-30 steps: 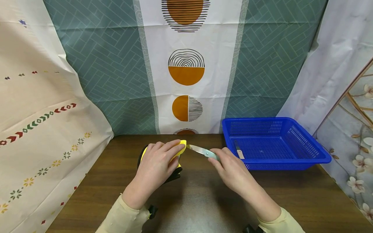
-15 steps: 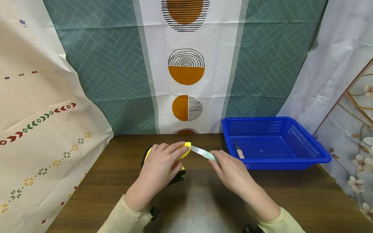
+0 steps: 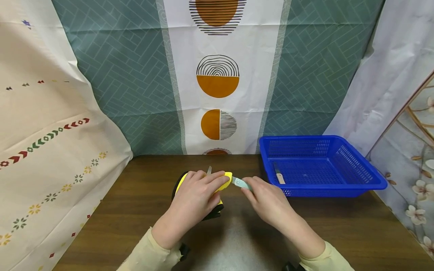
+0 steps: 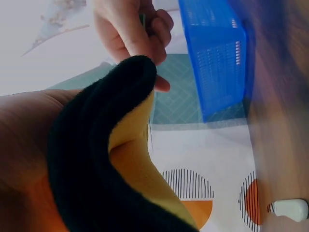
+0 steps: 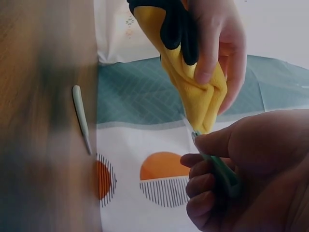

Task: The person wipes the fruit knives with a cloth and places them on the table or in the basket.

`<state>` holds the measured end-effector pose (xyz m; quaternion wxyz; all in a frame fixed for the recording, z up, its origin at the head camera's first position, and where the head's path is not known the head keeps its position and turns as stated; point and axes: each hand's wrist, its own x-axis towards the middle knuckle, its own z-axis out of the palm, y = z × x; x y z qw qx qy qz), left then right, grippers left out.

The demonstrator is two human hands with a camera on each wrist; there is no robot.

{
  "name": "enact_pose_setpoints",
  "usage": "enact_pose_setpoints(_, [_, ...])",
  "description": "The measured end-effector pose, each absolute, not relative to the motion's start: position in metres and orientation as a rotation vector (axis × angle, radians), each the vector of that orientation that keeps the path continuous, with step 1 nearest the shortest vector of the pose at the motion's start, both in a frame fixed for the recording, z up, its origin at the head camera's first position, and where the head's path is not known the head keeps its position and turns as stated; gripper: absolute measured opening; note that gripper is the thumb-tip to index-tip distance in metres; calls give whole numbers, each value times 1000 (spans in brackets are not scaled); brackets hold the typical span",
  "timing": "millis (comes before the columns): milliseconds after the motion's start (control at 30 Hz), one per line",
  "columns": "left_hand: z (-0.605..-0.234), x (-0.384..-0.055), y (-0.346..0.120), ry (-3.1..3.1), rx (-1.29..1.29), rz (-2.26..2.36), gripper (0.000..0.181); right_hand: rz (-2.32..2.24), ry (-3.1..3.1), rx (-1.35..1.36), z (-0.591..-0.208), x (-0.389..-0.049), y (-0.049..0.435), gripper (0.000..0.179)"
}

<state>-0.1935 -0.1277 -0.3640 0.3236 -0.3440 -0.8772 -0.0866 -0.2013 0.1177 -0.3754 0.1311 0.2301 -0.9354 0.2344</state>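
One cloth (yellow, edged in black) is lifted over the table, gripped between the thumb and fingers of the left hand, which covers much of it from above. At the cloth's right, the right hand has its fingers curled round the handle of a green knife; most of the blade is hidden by the cloth, and whether a fold wraps it is hard to tell. Beyond the cloth, the head view shows only the tip of a second knife; the right wrist view shows it whole, lying on the table, while the left wrist view cuts off its handle. Right of the cloth stands a basket with a third knife inside. The table runs on to the cloth's left, its far edge a little beyond.
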Motion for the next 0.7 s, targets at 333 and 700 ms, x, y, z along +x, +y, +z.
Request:
enact_pose_setpoints(333, [-369,-192,-119,-2255,-932,-181,45,683,-2739,671,-376,-200,115,18])
enact_pose_setpoints(700, [-368,-192,-121,-2275,-912,-161,45,702,-2750,674,-373,-200,116,20])
